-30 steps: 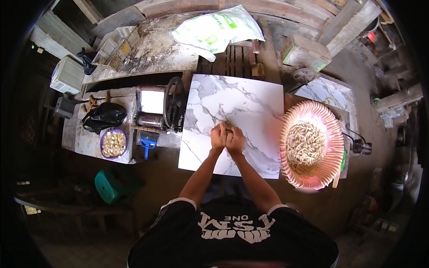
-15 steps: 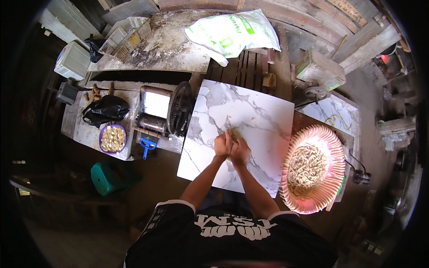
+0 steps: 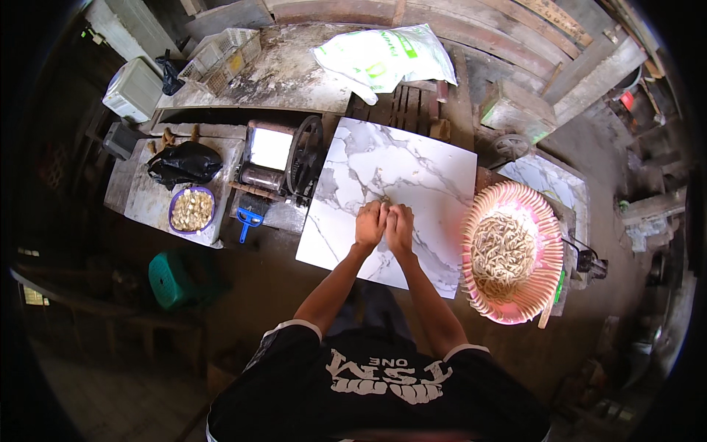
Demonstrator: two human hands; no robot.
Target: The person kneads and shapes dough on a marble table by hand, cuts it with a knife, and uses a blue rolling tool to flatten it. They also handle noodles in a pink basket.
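My left hand [image 3: 370, 223] and my right hand [image 3: 398, 227] are side by side on a white, grey-veined marble-look board [image 3: 431, 191]. Both have their fingers curled in and their knuckles touch. A small brownish lump [image 3: 387, 200] peeks out just beyond the fingertips; most of it is hidden, and its kind does not show. A few tiny crumbs dot the board past my hands. To the right of the board stands a pink basket [image 3: 549, 254] with pale, finger-like strips inside and more lined along its rim.
Left of the board is a roller machine [image 3: 266, 151] with a dark wheel. Beyond it lie a blue dustpan [image 3: 249, 219], a purple bowl [image 3: 212, 218] of pale pieces and a black plastic bag [image 3: 184, 163]. A white sack [image 3: 387, 59] lies at the back; a green stool [image 3: 168, 280] stands lower left.
My hands have gone from overlapping with a thumb stretched forward to side by side with curled fingers. They sit slightly nearer the board's front edge. The whole view has shifted a little.
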